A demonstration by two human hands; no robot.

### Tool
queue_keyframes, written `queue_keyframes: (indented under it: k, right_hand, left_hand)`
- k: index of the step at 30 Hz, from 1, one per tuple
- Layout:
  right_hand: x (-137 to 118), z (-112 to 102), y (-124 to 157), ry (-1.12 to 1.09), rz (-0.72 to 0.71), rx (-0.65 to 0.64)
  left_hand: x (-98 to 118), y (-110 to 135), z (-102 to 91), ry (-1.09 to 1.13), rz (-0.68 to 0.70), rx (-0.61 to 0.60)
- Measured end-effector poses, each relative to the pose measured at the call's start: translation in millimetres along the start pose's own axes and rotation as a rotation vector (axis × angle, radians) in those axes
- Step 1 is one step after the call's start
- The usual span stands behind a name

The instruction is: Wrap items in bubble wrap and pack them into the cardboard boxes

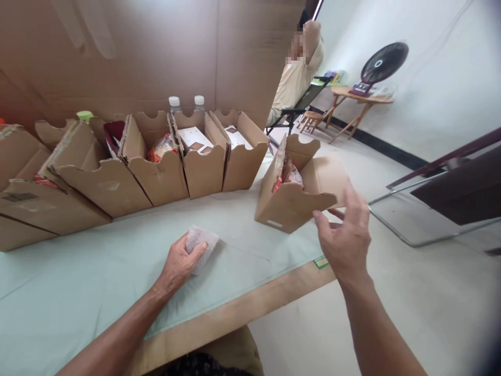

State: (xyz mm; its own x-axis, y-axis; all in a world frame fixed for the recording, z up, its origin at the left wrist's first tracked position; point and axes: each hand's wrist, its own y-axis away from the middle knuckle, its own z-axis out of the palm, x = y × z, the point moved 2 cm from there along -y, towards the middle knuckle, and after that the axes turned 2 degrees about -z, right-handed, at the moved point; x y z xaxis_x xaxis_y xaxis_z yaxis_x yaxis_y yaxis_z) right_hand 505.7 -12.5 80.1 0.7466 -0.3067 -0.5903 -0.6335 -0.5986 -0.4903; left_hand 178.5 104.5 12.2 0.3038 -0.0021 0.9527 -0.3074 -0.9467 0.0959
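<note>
The left forearm (129, 326) is stretched across the front edge of the table (250, 308), the left hand (187, 261) closed in a grip, thumb on top; the right forearm (376, 324) is raised beside the near right corner, the right hand (346, 224) held with fingers bent, thumb apart

Your bubble wrap (203, 236): translucent white, dotted; cardboard box (289, 211): plain brown; table cover (242, 261): pale green; bottle caps (174, 100): white.
</note>
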Motion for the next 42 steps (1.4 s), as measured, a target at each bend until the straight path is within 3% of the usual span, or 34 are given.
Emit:
queue_keyframes:
  k: [5, 8, 12, 17, 21, 25, 28, 31, 33, 34, 36, 38, 40, 42]
  right_hand:
    - [38.6, 29.6, -24.0, -0.579, 0.282, 0.151]
    - [53.6, 54.6, -46.5, -0.7, 0.305, -0.043]
    - [59.1, 86.4, -95.0, -0.747, 0.205, -0.358]
    - [48.3, 123.6, -157.1, -0.678, 0.154, -0.523]
    - [38.8, 144.9, -175.9, -0.588, 0.109, -0.561]
    - [44.7, 139.6, -175.8, -0.443, 0.076, -0.504]
    - [43.2, 113.4, -175.9, -0.357, 0.072, -0.275]
    - [8.3, 74.8, -175.9, -0.349, -0.011, 0.052]
    - [-39.4, 55.6, -174.8, -0.328, -0.228, 0.144]
    - [-68.3, 52.8, -174.5, -0.283, -0.384, 0.08]
    - [-123.1, 64.4, -176.4, -0.101, -0.587, -0.238]
    - [-162.4, 92.2, -180.9, 0.143, -0.678, -0.658]
    - [-181.9, 119.6, -186.4, 0.355, -0.695, -0.985]
    - [-189.6, 132.2, -192.6, 0.328, -0.698, -1.02]
  left_hand:
    - [-5.0, -1.7, -0.3, -0.034, 0.018, -0.035]
    - [-10.4, -1.9, 3.0, -0.039, 0.028, -0.061]
    - [-16.2, -1.2, 4.9, -0.038, 0.029, -0.049]
    - [-16.9, 2.8, 1.1, 0.018, 0.046, 0.02]
    - [-12.6, 2.2, 2.5, 0.012, 0.046, 0.02]
    - [-8.8, -1.5, 5.2, -0.018, 0.109, -0.082]
    - [-5.7, -3.0, -0.9, -0.069, 0.233, 0.018]
    - [-2.7, -4.3, -10.8, -0.166, 0.272, 0.146]
    - [-1.2, -5.3, -15.5, -0.226, 0.262, 0.162]
    - [-0.8, -5.6, -16.7, -0.247, 0.25, 0.144]
    - [-1.0, -5.8, -17.2, -0.277, 0.219, 0.083]
    - [-2.2, -5.4, -17.0, -0.294, 0.199, 0.043]
    - [-4.5, -5.4, -17.4, -0.306, 0.181, 0.04]
    - [-7.5, -6.4, -18.3, -0.293, 0.151, 0.046]
